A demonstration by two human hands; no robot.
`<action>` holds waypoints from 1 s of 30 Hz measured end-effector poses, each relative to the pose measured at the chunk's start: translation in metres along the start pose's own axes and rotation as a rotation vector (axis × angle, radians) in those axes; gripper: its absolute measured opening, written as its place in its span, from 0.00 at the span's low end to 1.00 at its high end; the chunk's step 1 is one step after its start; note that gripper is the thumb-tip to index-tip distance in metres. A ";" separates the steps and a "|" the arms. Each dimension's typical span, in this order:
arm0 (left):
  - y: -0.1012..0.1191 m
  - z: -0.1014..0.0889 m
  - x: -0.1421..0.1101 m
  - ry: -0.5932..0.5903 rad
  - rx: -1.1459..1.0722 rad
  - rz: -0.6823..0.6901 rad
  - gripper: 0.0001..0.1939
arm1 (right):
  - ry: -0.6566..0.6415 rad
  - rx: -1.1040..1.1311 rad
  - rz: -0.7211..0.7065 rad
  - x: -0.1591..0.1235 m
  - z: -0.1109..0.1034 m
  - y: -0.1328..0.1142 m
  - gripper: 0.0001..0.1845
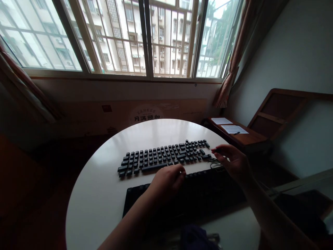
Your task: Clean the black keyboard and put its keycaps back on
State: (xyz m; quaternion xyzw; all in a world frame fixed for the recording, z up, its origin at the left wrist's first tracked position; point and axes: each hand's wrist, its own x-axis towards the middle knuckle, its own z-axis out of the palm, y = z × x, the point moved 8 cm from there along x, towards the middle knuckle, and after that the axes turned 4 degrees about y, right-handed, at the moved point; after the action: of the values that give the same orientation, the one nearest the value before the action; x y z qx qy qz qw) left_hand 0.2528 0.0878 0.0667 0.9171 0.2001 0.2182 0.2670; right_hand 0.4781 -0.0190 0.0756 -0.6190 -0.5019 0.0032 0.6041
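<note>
Many loose black keycaps (163, 155) lie on the white round table (104, 201), laid out in rows like a keyboard. Nearer me lies a black keyboard base (197, 194), mostly in shadow. My left hand (166, 180) rests on the base's far edge with its fingers curled; what they press or hold is hidden. My right hand (232, 161) hovers at the right end of the keycap rows, its fingertips pinched on a small dark keycap (217, 150). A thin wire tool (214, 163) lies on the table below that hand.
A wooden side table (241, 137) with white papers (234, 129) stands at the right, by a leaning wooden frame (283, 111). A wide barred window (145, 38) and curtains (234, 59) fill the back. A dark purple object (197, 238) sits at the table's near edge.
</note>
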 end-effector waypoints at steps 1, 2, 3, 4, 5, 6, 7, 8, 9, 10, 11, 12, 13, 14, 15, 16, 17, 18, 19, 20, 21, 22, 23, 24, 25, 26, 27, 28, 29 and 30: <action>0.000 0.000 0.000 -0.004 0.002 0.000 0.08 | -0.048 -0.050 0.012 0.000 -0.005 0.007 0.15; 0.001 0.001 0.000 -0.007 0.005 0.000 0.08 | -0.129 -0.116 0.026 -0.001 -0.005 0.015 0.15; 0.001 0.001 0.000 -0.009 0.008 0.000 0.08 | -0.228 -0.183 0.036 -0.004 -0.004 0.023 0.15; 0.001 0.001 0.000 -0.010 0.011 0.002 0.08 | -0.327 -0.239 0.036 -0.007 -0.001 0.030 0.15; 0.001 0.001 0.000 -0.010 0.014 0.004 0.08 | -0.411 -0.279 0.024 -0.011 0.003 0.035 0.14; 0.002 0.001 -0.001 -0.009 0.015 0.008 0.08 | -0.477 -0.305 0.003 -0.014 0.006 0.039 0.14; 0.002 0.000 -0.001 -0.009 0.016 0.011 0.08 | -0.520 -0.320 -0.024 -0.016 0.010 0.041 0.13; 0.002 0.000 0.000 -0.010 0.017 0.013 0.09 | -0.545 -0.326 -0.051 -0.017 0.013 0.042 0.13; 0.002 0.000 0.000 -0.011 0.019 0.012 0.09 | -0.563 -0.326 -0.073 -0.018 0.016 0.042 0.12; 0.002 0.000 0.000 -0.014 0.022 0.009 0.10 | -0.578 -0.322 -0.085 -0.018 0.019 0.043 0.12; 0.001 0.000 0.000 -0.017 0.024 0.005 0.10 | -0.592 -0.315 -0.092 -0.018 0.023 0.043 0.12; 0.000 0.000 0.000 -0.019 0.027 0.000 0.10 | -0.608 -0.306 -0.096 -0.018 0.026 0.044 0.11; 0.000 -0.001 0.000 -0.019 0.029 -0.004 0.10 | -0.621 -0.297 -0.100 -0.018 0.029 0.044 0.11; -0.001 -0.001 0.000 -0.018 0.031 -0.008 0.11 | -0.632 -0.288 -0.104 -0.018 0.031 0.045 0.11; -0.002 -0.001 0.000 -0.018 0.033 -0.011 0.11 | -0.640 -0.280 -0.108 -0.017 0.033 0.045 0.12; -0.002 -0.001 0.000 -0.018 0.034 -0.014 0.11 | -0.645 -0.274 -0.111 -0.017 0.034 0.045 0.12; -0.002 -0.001 0.001 -0.018 0.036 -0.015 0.11 | -0.646 -0.269 -0.112 -0.016 0.034 0.045 0.12; -0.002 0.000 0.001 -0.021 0.038 -0.013 0.11 | -0.651 -0.266 -0.111 -0.016 0.034 0.045 0.11; -0.002 0.001 0.001 -0.025 0.038 -0.010 0.11 | -0.659 -0.264 -0.110 -0.016 0.034 0.045 0.11; -0.002 0.002 0.001 -0.031 0.038 -0.005 0.11 | -0.671 -0.263 -0.111 -0.016 0.034 0.045 0.11; -0.001 0.002 0.001 -0.036 0.038 0.000 0.11 | -0.683 -0.263 -0.115 -0.016 0.034 0.044 0.10; -0.001 0.003 0.002 -0.041 0.038 0.004 0.11 | -0.694 -0.264 -0.120 -0.016 0.034 0.042 0.10; 0.000 0.003 0.002 -0.044 0.037 0.007 0.11 | -0.704 -0.268 -0.127 -0.017 0.034 0.041 0.10; 0.000 0.004 0.002 -0.047 0.035 0.010 0.12 | -0.708 -0.274 -0.135 -0.017 0.035 0.040 0.10; 0.001 0.004 0.002 -0.048 0.033 0.012 0.12 | -0.706 -0.284 -0.144 -0.017 0.035 0.040 0.09; 0.001 0.004 0.002 -0.049 0.030 0.014 0.12 | -0.702 -0.297 -0.152 -0.017 0.035 0.039 0.09; 0.001 0.004 0.002 -0.051 0.028 0.015 0.12 | -0.698 -0.313 -0.161 -0.016 0.036 0.039 0.09; 0.002 0.004 0.002 -0.052 0.028 0.017 0.12 | -0.697 -0.329 -0.170 -0.015 0.036 0.039 0.08; 0.002 0.004 0.002 -0.053 0.028 0.018 0.12 | -0.698 -0.345 -0.174 -0.014 0.037 0.039 0.07; 0.002 0.005 0.002 -0.055 0.027 0.019 0.12 | -0.703 -0.358 -0.175 -0.013 0.039 0.039 0.07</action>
State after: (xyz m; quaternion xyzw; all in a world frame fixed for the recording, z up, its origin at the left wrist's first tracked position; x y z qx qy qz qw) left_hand 0.2573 0.0855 0.0650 0.9281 0.1868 0.1930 0.2577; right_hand 0.4721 0.0105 0.0280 -0.6306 -0.7213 0.0758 0.2762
